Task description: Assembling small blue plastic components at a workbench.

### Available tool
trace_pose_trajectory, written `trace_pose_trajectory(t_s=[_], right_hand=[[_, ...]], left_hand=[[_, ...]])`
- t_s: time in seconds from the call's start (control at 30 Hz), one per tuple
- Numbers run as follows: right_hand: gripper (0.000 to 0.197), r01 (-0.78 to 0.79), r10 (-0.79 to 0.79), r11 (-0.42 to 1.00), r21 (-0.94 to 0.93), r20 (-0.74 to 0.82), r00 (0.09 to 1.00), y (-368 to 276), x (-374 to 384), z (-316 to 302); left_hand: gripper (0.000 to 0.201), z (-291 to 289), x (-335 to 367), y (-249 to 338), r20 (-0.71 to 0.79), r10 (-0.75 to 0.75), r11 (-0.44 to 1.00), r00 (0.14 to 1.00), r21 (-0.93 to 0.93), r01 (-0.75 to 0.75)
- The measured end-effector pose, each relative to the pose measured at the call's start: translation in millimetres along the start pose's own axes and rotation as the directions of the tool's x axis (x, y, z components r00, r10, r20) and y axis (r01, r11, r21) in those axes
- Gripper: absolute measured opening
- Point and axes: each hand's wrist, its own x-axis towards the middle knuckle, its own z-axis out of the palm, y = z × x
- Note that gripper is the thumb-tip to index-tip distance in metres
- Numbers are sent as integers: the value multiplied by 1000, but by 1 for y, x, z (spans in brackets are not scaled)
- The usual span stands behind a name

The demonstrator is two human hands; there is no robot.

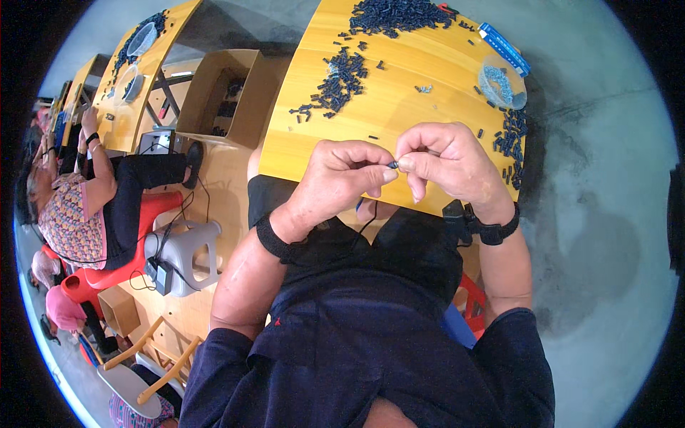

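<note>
Above the near edge of the yellow table [314, 135], my left hand [342, 175] and my right hand [446, 160] meet fingertip to fingertip. Between them is a small dark plastic piece [393, 165], pinched by the thumb and forefinger of each hand. Most of it is covered by the fingertips, so its exact kind does not show. Small black cylindrical pieces lie in a loose pile [341, 84] at the left and in a larger heap [392, 14] at the far side. More black pieces [510, 143] are spread along the right edge.
A clear plastic tub [499, 82] of small bluish metallic parts stands at the right, beside a blue box [504, 48]. An open cardboard box [217, 96] is left of the table. Further left, a co-worker [85, 207] sits near a grey stool [184, 257] with cables.
</note>
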Motion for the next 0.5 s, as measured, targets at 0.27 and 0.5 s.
trace_pose_trajectory(t_s=[0.27,0.5], right_hand=[[7,-88,88,974,-207,-9,996,-11,1,3],[5,-126,120,988,-93,-68,990,-5,7,2]], left_hand=[[9,3,2,-4,26,-97,995,995,3,97],[11,1,1,2,21,-143,986,989,-81,144]])
